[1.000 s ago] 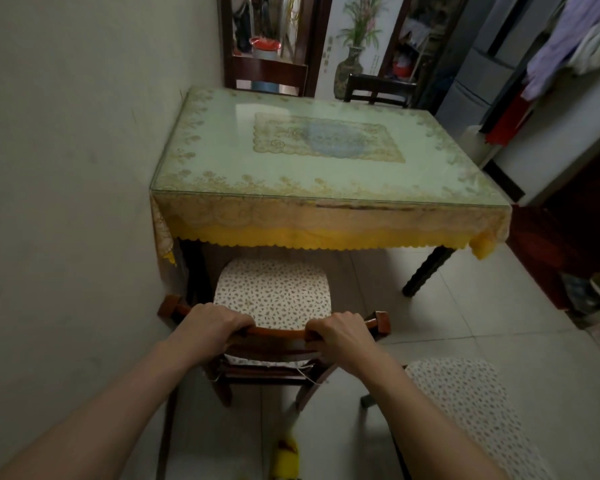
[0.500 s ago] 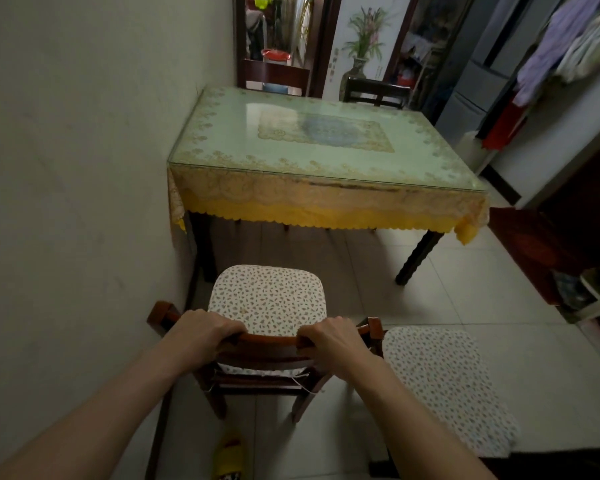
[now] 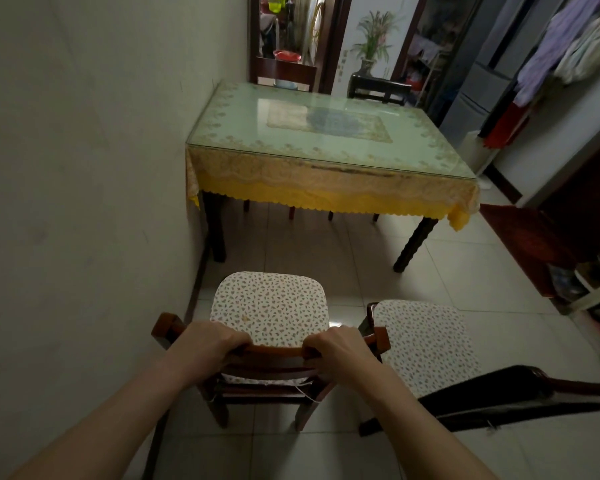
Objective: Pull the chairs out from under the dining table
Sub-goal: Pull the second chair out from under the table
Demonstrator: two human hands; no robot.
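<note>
Presently: left hand (image 3: 207, 344) and right hand (image 3: 340, 348) clench chair (image 3: 271, 306) top rail, clear of worktop (image 3: 326, 133).

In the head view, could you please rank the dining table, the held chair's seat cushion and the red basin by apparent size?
1. Dining table, largest.
2. Seat cushion.
3. Red basin, smallest, though it sits farthest away, so its true size is unsure.

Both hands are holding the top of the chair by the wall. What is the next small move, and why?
Probably let go of this chair: its seat is already fully clear of the table, with bare floor between. The left hand and right hand both grip its top rail. Two chairs at the far side are yet to pull out.
</note>
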